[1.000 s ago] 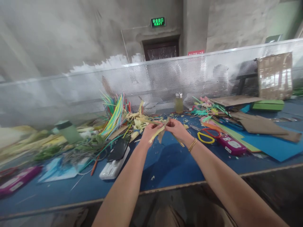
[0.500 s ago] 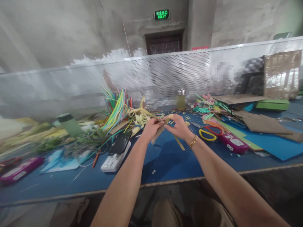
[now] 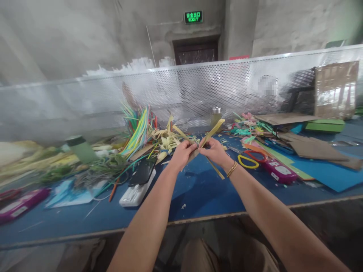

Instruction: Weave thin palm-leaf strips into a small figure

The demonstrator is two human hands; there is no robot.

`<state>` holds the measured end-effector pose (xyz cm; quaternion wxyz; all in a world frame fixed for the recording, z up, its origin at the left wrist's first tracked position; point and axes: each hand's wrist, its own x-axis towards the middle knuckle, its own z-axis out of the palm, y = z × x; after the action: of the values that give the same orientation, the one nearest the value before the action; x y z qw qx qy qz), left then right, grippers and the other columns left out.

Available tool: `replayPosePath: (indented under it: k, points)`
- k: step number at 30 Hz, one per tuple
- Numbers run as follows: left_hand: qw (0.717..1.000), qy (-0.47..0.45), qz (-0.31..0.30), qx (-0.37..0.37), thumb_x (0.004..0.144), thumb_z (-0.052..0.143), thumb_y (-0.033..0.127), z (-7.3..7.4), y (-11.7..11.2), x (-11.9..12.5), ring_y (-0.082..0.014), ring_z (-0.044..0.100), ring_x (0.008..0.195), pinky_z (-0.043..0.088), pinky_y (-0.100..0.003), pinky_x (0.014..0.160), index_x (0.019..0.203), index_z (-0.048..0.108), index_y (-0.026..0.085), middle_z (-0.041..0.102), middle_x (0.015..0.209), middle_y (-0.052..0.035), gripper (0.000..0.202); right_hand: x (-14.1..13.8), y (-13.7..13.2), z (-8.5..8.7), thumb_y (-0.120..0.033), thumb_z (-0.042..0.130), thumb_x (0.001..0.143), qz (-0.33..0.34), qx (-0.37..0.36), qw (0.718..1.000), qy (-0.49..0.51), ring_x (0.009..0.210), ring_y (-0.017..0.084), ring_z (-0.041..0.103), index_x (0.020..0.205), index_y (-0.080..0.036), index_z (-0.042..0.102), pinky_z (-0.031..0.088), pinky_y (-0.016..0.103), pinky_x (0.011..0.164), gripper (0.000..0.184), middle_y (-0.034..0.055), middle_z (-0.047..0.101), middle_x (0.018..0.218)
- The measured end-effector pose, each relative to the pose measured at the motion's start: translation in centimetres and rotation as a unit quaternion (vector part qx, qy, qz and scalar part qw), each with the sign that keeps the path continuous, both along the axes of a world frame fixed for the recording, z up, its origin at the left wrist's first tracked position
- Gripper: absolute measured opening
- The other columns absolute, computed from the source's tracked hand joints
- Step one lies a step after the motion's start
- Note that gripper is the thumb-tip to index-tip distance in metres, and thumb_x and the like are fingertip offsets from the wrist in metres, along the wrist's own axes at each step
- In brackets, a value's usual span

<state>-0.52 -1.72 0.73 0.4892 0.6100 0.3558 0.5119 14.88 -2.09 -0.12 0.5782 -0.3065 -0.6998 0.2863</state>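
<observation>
Both hands are closed in a pinch, tips nearly meeting: the left hand (image 3: 183, 153) and the right hand (image 3: 214, 152) grip straw-coloured strips (image 3: 213, 132) between thumb and forefinger, held up above the counter (image 3: 207, 202). Several strips cross where the fingertips come together, so some gathering or folding appears done; whether they are knotted or merely pinched there is hidden. Free ends jut up and away on both sides, and one hangs below the right hand, so the shaping looks unfinished, probably at an early stage. Just beyond the left hand lies a heap of pale yellow pieces (image 3: 168, 141), perhaps stock or finished parts. Farther out, scissors (image 3: 248, 167) with red and yellow handles rest to the right, beside a magenta case (image 3: 279, 170), while a black phone (image 3: 142, 173) leans on a white box (image 3: 129, 198) to the left.
</observation>
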Motion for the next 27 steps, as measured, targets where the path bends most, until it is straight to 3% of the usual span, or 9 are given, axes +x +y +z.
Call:
replayPosePath:
  k: [5, 12, 21, 27]
  points:
    - [1.000, 0.001, -0.004, 0.000, 0.070, 0.071, 0.040, -0.3, 0.2, 0.0, -0.0098, 0.051, 0.055, 0.041, -0.023, 0.057, 0.076, 0.058, 0.015, 0.059, 0.063, 0.0021, 0.028, 0.1, 0.4, -0.4, -0.026, 0.066, 0.067, 0.011, -0.050, 0.998, 0.023, 0.060, 0.010, 0.046, 0.073, -0.017, 0.059, 0.037, 0.025, 0.060, 0.012, -0.0037, 0.053, 0.063]
    - [0.997, -0.036, -0.029, -0.060, 0.071, 0.072, 0.035, -0.8, 0.8, -0.2, -0.0125, 0.054, 0.050, 0.044, -0.025, 0.053, 0.076, 0.055, 0.016, 0.059, 0.058, 0.0018, 0.026, 0.2, 0.3, -0.4, -0.030, 0.069, 0.067, 0.039, -0.086, 0.995, 0.037, 0.061, 0.010, 0.046, 0.072, -0.016, 0.060, 0.036, 0.025, 0.059, 0.017, -0.0035, 0.053, 0.064]
    - [1.000, -0.018, -0.007, -0.022, 0.075, 0.070, 0.035, -0.1, 0.5, -0.5, -0.0117, 0.057, 0.055, 0.046, -0.024, 0.057, 0.074, 0.057, 0.016, 0.062, 0.061, 0.0010, 0.022, 0.7, 1.1, -0.7, -0.035, 0.074, 0.067, 0.043, -0.062, 0.996, 0.044, 0.064, 0.011, 0.050, 0.075, -0.017, 0.062, 0.041, 0.027, 0.065, 0.022, -0.0026, 0.057, 0.068]
    - [0.991, 0.055, -0.099, -0.067, 0.086, 0.054, 0.044, -0.1, 0.2, -0.7, -0.0182, 0.066, 0.070, 0.052, -0.032, 0.071, 0.086, 0.065, 0.015, 0.071, 0.077, -0.0082, 0.031, 0.9, 1.0, -0.2, -0.041, 0.075, 0.068, 0.034, -0.053, 0.996, 0.061, 0.070, 0.013, 0.053, 0.074, -0.018, 0.060, 0.044, 0.030, 0.072, 0.028, -0.0005, 0.059, 0.072]
